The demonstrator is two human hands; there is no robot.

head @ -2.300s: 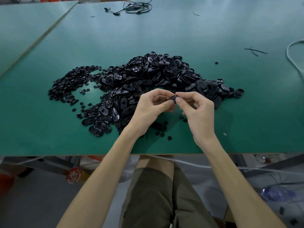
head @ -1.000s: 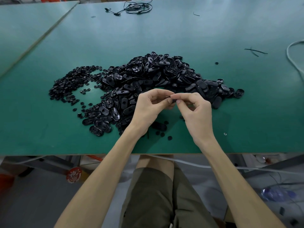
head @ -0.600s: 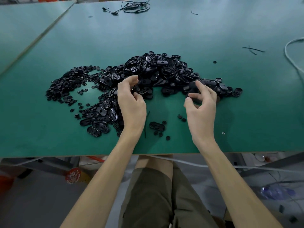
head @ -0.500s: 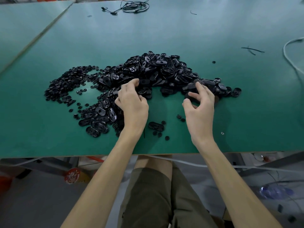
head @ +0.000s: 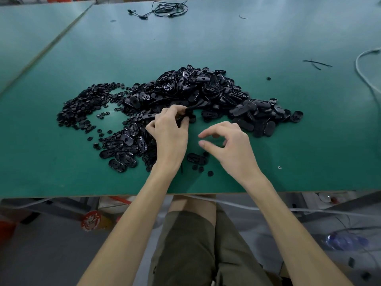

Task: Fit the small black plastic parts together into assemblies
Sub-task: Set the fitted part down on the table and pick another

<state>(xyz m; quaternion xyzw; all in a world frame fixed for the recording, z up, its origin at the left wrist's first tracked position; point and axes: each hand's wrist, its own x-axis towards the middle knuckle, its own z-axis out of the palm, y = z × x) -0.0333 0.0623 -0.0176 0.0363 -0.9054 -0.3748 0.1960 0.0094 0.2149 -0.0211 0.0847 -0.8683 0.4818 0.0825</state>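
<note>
**Head view.** We see the left grip [head: 171, 133] clenched on a black part [head: 188, 113], which is pinched between thumb and curled fingertips. The part sits at the tip of this grip, right at the near edge of the pile of oval parts [head: 198, 87]. We cannot tell whether it is lifted clear of the pile.

The pile spreads beyond the left grip and runs off to its right, past the far side of the right grip [head: 233, 145]. More oval parts lie just to the left of the left grip. Further to the left is a flatter heap of small round parts [head: 86, 104].

The right grip is released and grasps nothing. Its fingers [head: 203, 135] are loosely bent, with the thumb apart from them, and it hovers above the green worktop [head: 206, 42] just to the right of the left grip.

Between the two wrists, nearer to us than either grip, a single oval part [head: 195, 158] lies flat. A few round pieces [head: 201, 168] lie beside it.

Well beyond both grips a coil of black cable [head: 167, 9] rests on the worktop. Far to the right of the right grip a white cable [head: 362, 71] curves along the worktop.
</note>
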